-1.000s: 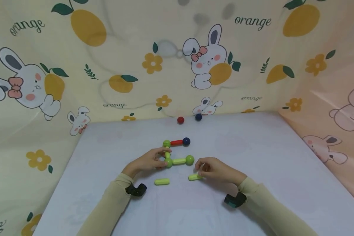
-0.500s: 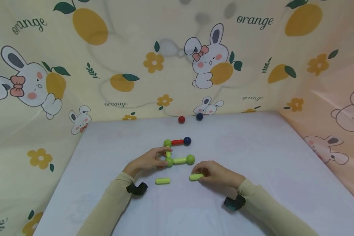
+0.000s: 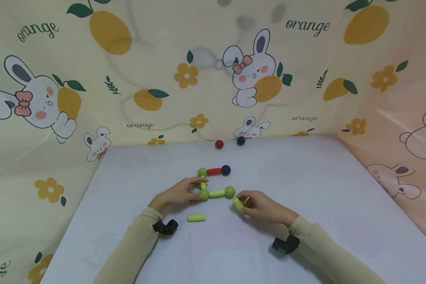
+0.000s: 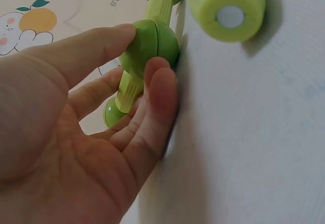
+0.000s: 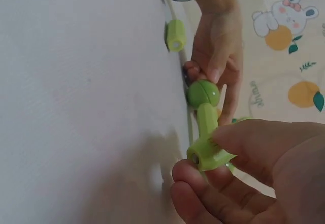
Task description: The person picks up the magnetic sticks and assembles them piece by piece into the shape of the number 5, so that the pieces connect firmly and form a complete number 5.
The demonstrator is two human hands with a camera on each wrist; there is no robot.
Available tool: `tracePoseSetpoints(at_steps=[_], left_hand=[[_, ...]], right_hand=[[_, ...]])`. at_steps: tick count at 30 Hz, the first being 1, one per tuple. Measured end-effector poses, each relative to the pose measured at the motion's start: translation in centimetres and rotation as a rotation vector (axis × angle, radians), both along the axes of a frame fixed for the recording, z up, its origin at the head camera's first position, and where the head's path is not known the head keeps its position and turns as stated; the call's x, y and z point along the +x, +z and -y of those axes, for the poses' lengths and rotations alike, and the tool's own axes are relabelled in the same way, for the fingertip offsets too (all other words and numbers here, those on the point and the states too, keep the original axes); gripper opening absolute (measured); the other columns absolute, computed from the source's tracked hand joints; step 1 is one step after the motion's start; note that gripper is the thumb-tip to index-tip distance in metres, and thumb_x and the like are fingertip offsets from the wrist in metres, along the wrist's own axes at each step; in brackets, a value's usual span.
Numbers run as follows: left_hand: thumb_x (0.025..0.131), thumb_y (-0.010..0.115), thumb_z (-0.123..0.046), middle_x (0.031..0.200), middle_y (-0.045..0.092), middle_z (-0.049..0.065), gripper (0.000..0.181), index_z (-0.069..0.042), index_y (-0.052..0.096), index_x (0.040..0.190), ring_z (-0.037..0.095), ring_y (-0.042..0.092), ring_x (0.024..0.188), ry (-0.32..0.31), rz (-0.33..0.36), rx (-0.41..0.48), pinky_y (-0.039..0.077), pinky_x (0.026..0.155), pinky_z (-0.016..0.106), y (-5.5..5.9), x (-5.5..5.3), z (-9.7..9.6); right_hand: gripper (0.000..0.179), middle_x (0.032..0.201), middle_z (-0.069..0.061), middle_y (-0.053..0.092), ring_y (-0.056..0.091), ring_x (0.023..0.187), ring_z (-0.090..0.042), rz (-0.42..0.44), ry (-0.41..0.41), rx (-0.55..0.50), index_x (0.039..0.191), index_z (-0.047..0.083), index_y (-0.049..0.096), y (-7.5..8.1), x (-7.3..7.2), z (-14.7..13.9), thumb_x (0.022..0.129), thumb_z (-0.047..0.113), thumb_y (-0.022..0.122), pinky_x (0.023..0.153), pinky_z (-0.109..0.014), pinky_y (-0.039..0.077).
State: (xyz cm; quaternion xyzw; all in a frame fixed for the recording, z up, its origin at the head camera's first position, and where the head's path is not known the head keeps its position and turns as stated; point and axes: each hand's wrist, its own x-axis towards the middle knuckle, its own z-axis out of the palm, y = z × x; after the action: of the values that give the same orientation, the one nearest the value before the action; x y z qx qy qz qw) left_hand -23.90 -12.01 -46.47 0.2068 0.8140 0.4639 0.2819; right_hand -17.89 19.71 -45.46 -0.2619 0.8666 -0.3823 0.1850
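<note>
My left hand [image 3: 179, 193] pinches the corner green ball [image 4: 147, 46] of a magnetic ball-and-rod shape lying on the table. From that ball one light green rod [image 3: 217, 193] runs right to another green ball [image 3: 230, 192]. A second rod runs back to a far green ball [image 3: 202, 172], which joins a red rod [image 3: 214, 171] and a dark blue ball [image 3: 226, 170]. Thumb and fingers of my right hand [image 3: 264, 207] pinch a loose light green rod [image 5: 205, 155]. It is held tilted, close to the right-hand green ball; whether they touch I cannot tell.
Another light green rod [image 3: 196, 217] lies in front of the shape, nearer to me. A red ball [image 3: 219, 144] and a dark blue ball [image 3: 241, 141] sit at the back edge, against the printed cloth [image 3: 156, 79]. The white tabletop [image 3: 305, 173] extends on both sides.
My right hand has taken hold of the light green rod, lifted it off the table and turned it from lying sideways to tilted towards the right-hand green ball. The left hand keeps its place.
</note>
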Motion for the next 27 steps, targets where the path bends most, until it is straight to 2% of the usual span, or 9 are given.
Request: tracePoseSetpoints(at_steps=[9, 14, 19, 24, 27], left_hand=[[0.097, 0.068, -0.013, 0.13, 0.051, 0.017, 0.058, -0.012, 0.045, 0.15, 0.012, 0.056, 0.066, -0.01, -0.005, 0.02, 0.051, 0.071, 0.025, 0.0, 0.0, 0.1], [0.097, 0.068, -0.014, 0.131, 0.051, 0.018, 0.058, -0.012, 0.045, 0.15, 0.012, 0.058, 0.067, -0.011, -0.005, 0.016, 0.052, 0.072, 0.025, 0.0, -0.1, 0.1], [0.097, 0.068, -0.014, 0.131, 0.051, 0.017, 0.058, -0.013, 0.045, 0.15, 0.013, 0.057, 0.067, -0.006, -0.005, 0.005, 0.051, 0.073, 0.025, 0.1, -0.1, 0.2], [0.097, 0.068, -0.015, 0.131, 0.051, 0.016, 0.058, -0.015, 0.046, 0.151, 0.012, 0.057, 0.067, -0.001, 0.005, -0.005, 0.051, 0.072, 0.024, -0.1, -0.2, 0.2], [0.096, 0.068, -0.015, 0.132, 0.051, 0.015, 0.059, -0.016, 0.045, 0.151, 0.012, 0.058, 0.067, -0.006, 0.004, -0.008, 0.052, 0.072, 0.024, -0.2, -0.3, 0.2]], right_hand=[[0.024, 0.102, -0.008, 0.069, 0.065, 0.08, -0.014, 0.053, -0.045, -0.059, 0.118, 0.003, 0.066, 0.0, -0.2, 0.4, 0.097, 0.015, 0.064, 0.069, -0.024, 0.055], [0.028, 0.096, -0.007, 0.073, 0.064, 0.079, -0.013, 0.051, -0.098, -0.057, 0.118, 0.0, 0.068, -0.3, -0.3, 0.8, 0.096, 0.018, 0.068, 0.066, -0.024, 0.052], [0.035, 0.096, -0.009, 0.076, 0.064, 0.079, -0.012, 0.101, -0.176, -0.057, 0.12, -0.003, 0.067, -0.5, -0.4, 1.3, 0.094, 0.02, 0.072, 0.065, -0.025, 0.05], [0.039, 0.093, -0.008, 0.077, 0.054, 0.064, -0.009, 0.154, -0.243, -0.071, 0.12, -0.005, 0.067, -0.9, -0.7, 1.7, 0.092, 0.02, 0.074, 0.054, -0.022, 0.041], [0.039, 0.081, -0.003, 0.074, 0.046, 0.054, -0.008, 0.179, -0.272, -0.072, 0.12, -0.004, 0.068, -1.1, -0.9, 1.9, 0.091, 0.021, 0.074, 0.049, -0.022, 0.037]])
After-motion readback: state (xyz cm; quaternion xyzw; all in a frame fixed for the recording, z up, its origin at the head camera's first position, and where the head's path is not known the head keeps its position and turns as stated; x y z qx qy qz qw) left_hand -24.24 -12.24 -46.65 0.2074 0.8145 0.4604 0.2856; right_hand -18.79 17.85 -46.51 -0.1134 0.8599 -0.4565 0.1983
